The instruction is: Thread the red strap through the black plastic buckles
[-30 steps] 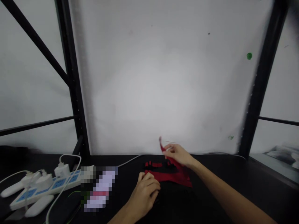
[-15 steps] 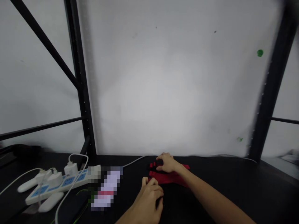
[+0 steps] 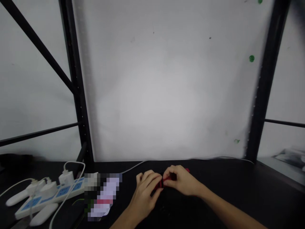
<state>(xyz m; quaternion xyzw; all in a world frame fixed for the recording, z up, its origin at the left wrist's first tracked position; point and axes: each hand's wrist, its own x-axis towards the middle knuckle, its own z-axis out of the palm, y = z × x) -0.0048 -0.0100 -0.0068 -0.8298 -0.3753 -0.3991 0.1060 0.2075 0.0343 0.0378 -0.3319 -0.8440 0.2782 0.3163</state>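
A: Red cloth piece (image 3: pixel 166 182) — where does it sit in the head view?

B: Low in the frame, a little right of centre, on the black tabletop (image 3: pixel 238 187), bunched between both hands. Only slivers of red show: a strip between the hands and a small corner past the right knuckles.

A: And the hands themselves?

B: The left hand (image 3: pixel 145 190) comes up from the bottom edge with its fingers (image 3: pixel 149 178) curled over the near-left end of the cloth. The right hand (image 3: pixel 182 181) comes in from the lower right, fingers bent down and pinching the other end. Both are closed on the cloth, and the hands nearly meet over it.

A: Why hold it that way?

B: I'd judge that a grip at each end keeps the soft fabric gathered and stops it from springing open; the tabletop bears it from below.

A: What else is around?

B: In the lower left, a white power strip (image 3: pixel 47 194) with blue sockets, with chargers and white cables plugged in. Just left of the left hand lies a blurred-out object that I can't identify. A thin white cable (image 3: pixel 133 167) runs along the back of the tabletop. Behind it is a pale wall panel (image 3: pixel 166 89), framed by black metal uprights (image 3: pixel 76 89).
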